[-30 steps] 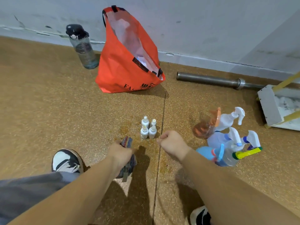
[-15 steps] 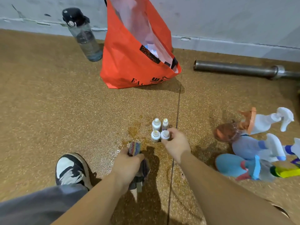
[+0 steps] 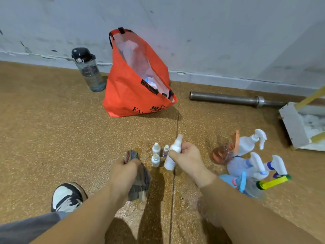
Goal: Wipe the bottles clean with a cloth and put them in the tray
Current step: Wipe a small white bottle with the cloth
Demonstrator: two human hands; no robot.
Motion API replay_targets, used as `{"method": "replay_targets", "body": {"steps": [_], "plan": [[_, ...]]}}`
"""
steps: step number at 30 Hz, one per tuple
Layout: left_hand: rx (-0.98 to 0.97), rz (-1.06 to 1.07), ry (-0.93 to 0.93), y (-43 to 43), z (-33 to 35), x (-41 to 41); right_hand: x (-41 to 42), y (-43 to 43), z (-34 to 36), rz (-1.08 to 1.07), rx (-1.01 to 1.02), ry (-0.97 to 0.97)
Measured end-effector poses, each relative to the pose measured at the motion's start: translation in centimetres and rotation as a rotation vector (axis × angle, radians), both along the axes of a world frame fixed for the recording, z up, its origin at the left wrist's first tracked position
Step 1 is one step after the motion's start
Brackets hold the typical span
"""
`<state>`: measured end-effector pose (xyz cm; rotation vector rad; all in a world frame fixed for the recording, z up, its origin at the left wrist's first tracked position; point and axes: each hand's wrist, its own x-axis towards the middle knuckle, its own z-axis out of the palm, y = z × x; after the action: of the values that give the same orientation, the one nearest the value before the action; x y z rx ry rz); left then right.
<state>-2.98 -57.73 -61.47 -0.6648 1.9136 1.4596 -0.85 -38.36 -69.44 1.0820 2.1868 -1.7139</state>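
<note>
Here, on the speckled brown floor [image 3: 44, 138], each item is placed from the orange fabric tote bag [image 3: 135, 95] standing against the wall.

- Right hand [image 3: 189, 160]: in front of the bag. Its grip is closed round a small white plastic bottle [image 3: 173, 153], fingers and thumb wrapped about the middle. The bottle is tilted, cap pointing toward the bag.
- Left hand [image 3: 124, 175]: in front of the bag, nearer its left corner. Its grip is closed on a bunched striped cloth [image 3: 139, 182], which hangs below the fist.
- Three small white dropper bottles [image 3: 155, 160]: upright on the floor in front of the bag, close together, between the two hands.
- Heap of plastic trigger spray bottles [image 3: 246, 161]: lying on their sides to the front-right of the bag, with orange, pale blue and clear bodies.
- Grey-walled tray [image 3: 293, 127]: well to the right of the bag, at the frame edge, with white contents I cannot identify.
- Clear water bottle with black lid [image 3: 89, 71]: upright, just left of the bag.
- Steel bar [image 3: 228, 99]: right of the bag, along the wall foot.
- Black-and-white shoe [image 3: 68, 196]: front-left of the bag.
</note>
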Motion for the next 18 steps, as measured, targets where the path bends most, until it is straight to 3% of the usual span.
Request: {"method": "replay_targets", "body": {"steps": [8, 14, 18], "plan": [[0.26, 0.001, 0.172, -0.3, 10.9, 0.4, 1.7, 1.0, 16.1, 0.242, -0.165, 0.097], [0.442, 0.002, 0.243, -1.1, 16.9, 1.8, 5.3, -1.1, 25.9, 0.41, -0.018, 0.239], [0.591, 0.02, 0.236, -0.6, 18.6, 3.7, 7.9, -2.9, 28.6, 0.412, 0.045, 0.336]]}}
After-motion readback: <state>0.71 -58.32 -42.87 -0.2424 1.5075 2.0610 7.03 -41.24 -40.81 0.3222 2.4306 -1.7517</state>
